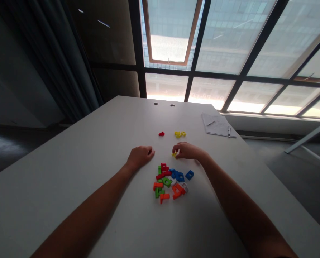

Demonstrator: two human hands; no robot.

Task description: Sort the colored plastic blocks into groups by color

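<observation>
My right hand rests its fingertips on a small yellow plastic puzzle piece and pinches it against the white table. My left hand lies curled on the tabletop, holding nothing, a little above a heap of coloured plastic puzzle pieces in red, green, blue, orange and white. A separate blue piece lies at the heap's right. Farther off are a red piece and a small cluster of yellow pieces.
A sheet of notepaper with a pen lies at the table's far right. Two small holes mark the far end. Beyond the table's edges are a dark floor, curtains and large windows.
</observation>
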